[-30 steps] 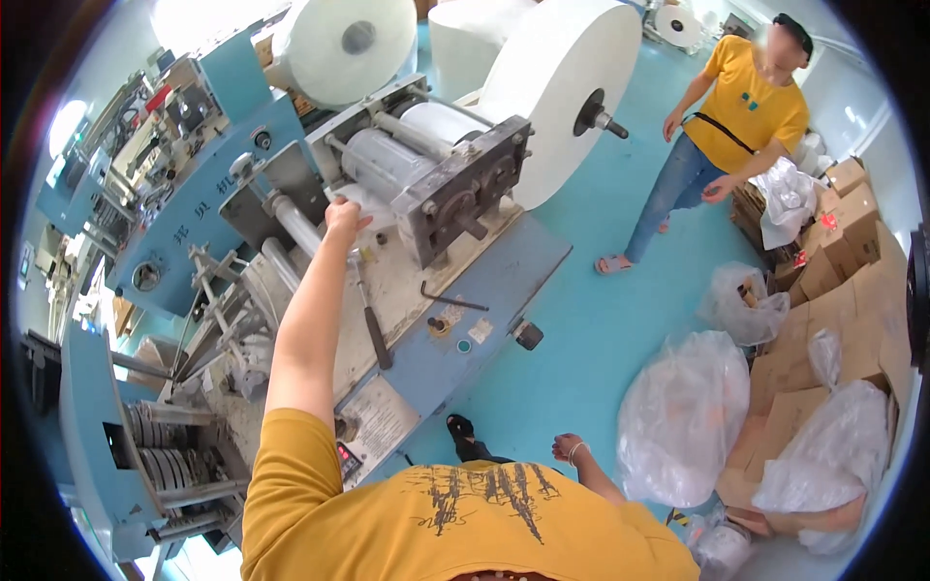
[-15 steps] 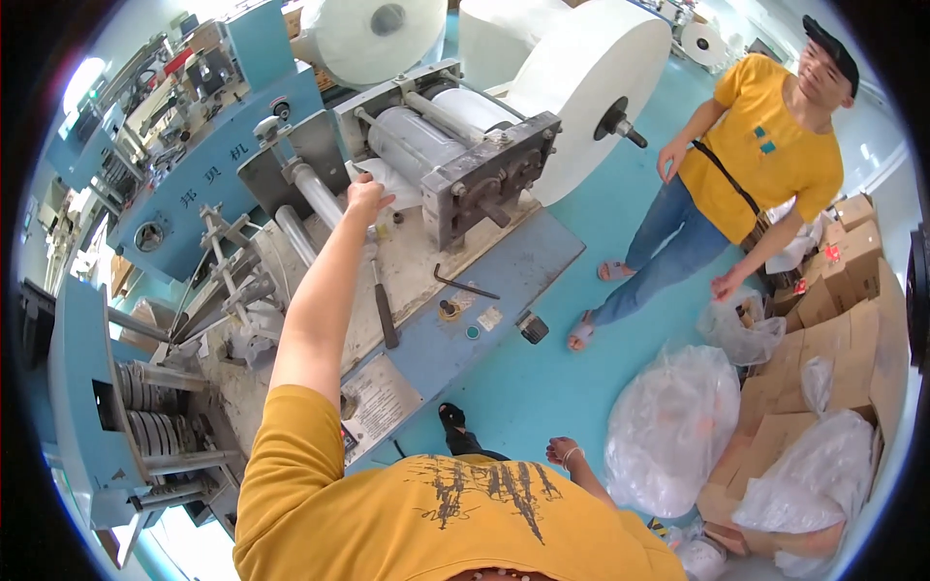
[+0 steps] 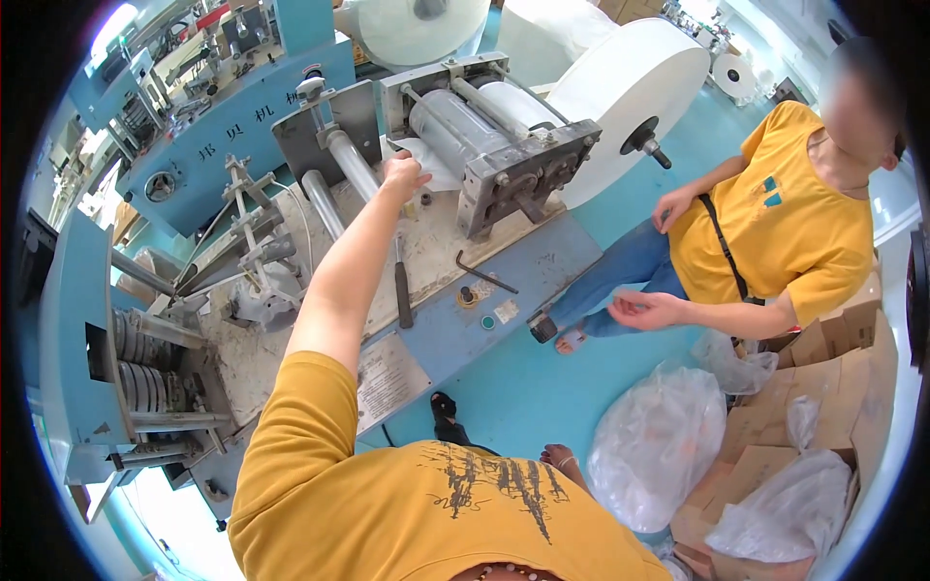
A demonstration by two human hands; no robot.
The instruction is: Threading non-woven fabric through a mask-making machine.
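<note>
My left hand reaches out over the machine bed. Its fingers are closed on a white sheet, which runs down from the grey roller in the metal roller stand. Just left of that hand is a shiny metal bar. Below it, a screwdriver with a dark handle lies on the bed. My right hand hangs low beside my shirt, partly hidden by it. Its fingers look loosely apart, with nothing visible in them.
A large white roll stands behind the roller stand. A hex key and a green-rimmed cap lie near the bed's edge. On the right stands a co-worker, with a filled plastic bag and cardboard boxes nearby.
The co-worker has come closer to the machine and lifted a forearm toward it. My view has shifted, so the machine sits further right and lower. My left hand stays at the white sheet.
</note>
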